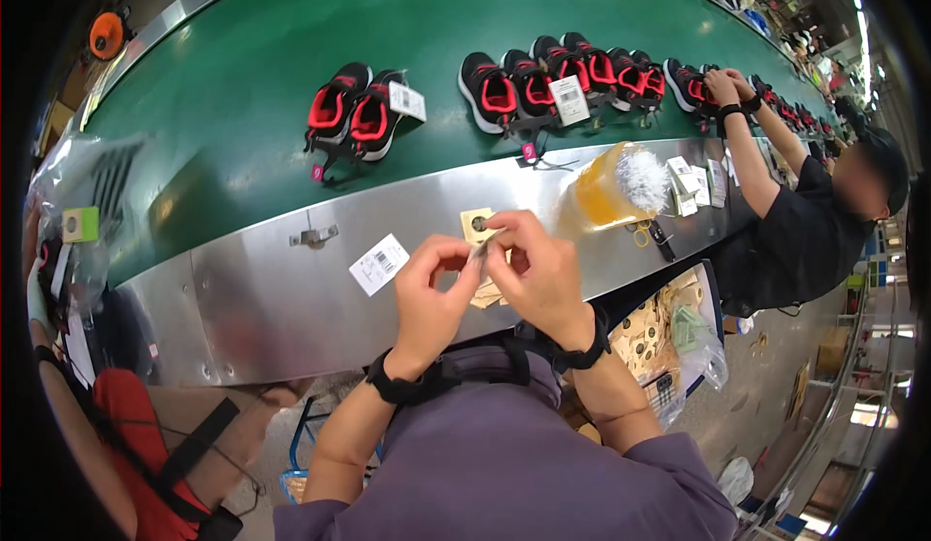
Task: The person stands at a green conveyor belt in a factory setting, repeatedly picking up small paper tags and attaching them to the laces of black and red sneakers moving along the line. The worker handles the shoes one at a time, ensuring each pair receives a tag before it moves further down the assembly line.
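Both of my hands meet over the metal ledge, fingertips pinched together. My left hand (433,294) and my right hand (539,274) grip a small thin card (490,241) between them, seen nearly edge-on; its face is hidden. Just beyond the fingers lies a tan card with a dark round mark (476,224). More tan cards (488,295) show on the ledge below my hands, partly covered. A white printed hang tag (379,264) lies to the left of my left hand.
Black and red shoes (351,114) stand on the green conveyor belt (252,37), several pairs further right. A yellowish tub of white plastic fasteners (621,187) and hang tags (689,184) sit right on the ledge (252,289). A co-worker (810,221) handles shoes at the right; another person's arm (87,444) shows at left.
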Demonstrator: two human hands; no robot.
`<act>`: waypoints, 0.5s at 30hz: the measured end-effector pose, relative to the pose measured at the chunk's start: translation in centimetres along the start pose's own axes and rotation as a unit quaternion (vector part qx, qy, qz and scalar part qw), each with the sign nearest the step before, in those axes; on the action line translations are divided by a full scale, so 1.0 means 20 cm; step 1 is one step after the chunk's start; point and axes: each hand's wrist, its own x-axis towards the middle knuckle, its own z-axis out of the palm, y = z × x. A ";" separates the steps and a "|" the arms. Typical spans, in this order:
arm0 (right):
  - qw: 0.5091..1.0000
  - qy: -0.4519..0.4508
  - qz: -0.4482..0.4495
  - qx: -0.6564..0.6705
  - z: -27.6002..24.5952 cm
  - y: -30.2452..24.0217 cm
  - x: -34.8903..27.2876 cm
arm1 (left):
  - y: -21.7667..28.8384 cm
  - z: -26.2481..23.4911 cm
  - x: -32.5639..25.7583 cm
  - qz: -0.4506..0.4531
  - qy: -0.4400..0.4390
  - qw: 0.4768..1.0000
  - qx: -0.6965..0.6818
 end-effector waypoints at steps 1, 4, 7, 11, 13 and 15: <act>1.000 0.002 -0.007 -0.004 0.00 0.01 -0.01 | 0.01 0.00 0.01 0.060 -0.022 0.995 0.075; 0.993 -0.054 0.069 0.080 -0.11 0.03 0.00 | 0.11 0.00 0.11 0.351 -0.076 0.880 0.312; 0.958 -0.108 0.161 0.212 -0.24 0.03 0.00 | 0.22 0.03 0.18 0.500 -0.151 0.749 0.408; 0.994 -0.078 0.073 0.001 -0.39 0.03 0.04 | 0.27 0.15 0.25 0.543 -0.246 0.681 0.425; 0.973 0.011 -0.071 -0.219 -0.43 0.04 0.04 | 0.27 0.22 0.29 0.512 -0.303 0.680 0.428; 0.991 0.046 -0.036 -0.118 -0.49 0.07 0.08 | 0.26 0.31 0.37 0.487 -0.327 0.727 0.356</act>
